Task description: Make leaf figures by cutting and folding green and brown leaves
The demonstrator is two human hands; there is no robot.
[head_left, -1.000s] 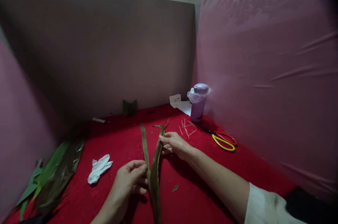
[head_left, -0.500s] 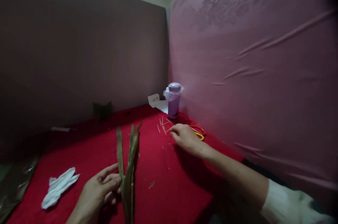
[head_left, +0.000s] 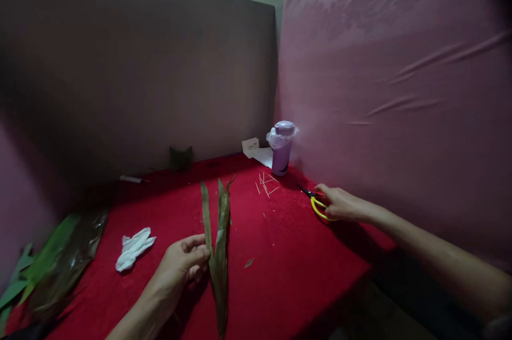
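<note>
My left hand (head_left: 181, 261) pinches the edge of a long brownish-green leaf (head_left: 221, 270), which is folded and split into strips that fan out at the far end. Out to the right, my right hand (head_left: 341, 204) is closed round the handles of the scissors (head_left: 314, 206). Their loops show yellow, and the dark blades point away to the left, apart from the leaf. Several thin toothpicks (head_left: 267, 188) lie scattered on the red cloth (head_left: 264, 297) between the leaf and the scissors. A small leaf scrap (head_left: 249, 263) rests right of the leaf.
A purple tumbler (head_left: 282, 158) with clear plastic round its top stands at the back, beside white paper (head_left: 262, 156). A crumpled white tissue (head_left: 134, 249) lies left of my left hand. Farther left is a plastic bag with green leaves (head_left: 56, 249). Walls close off the back and right.
My right hand has moved right from the toothpicks to the scissors and now grips them. The view has turned somewhat left. My left hand still holds the leaf.
</note>
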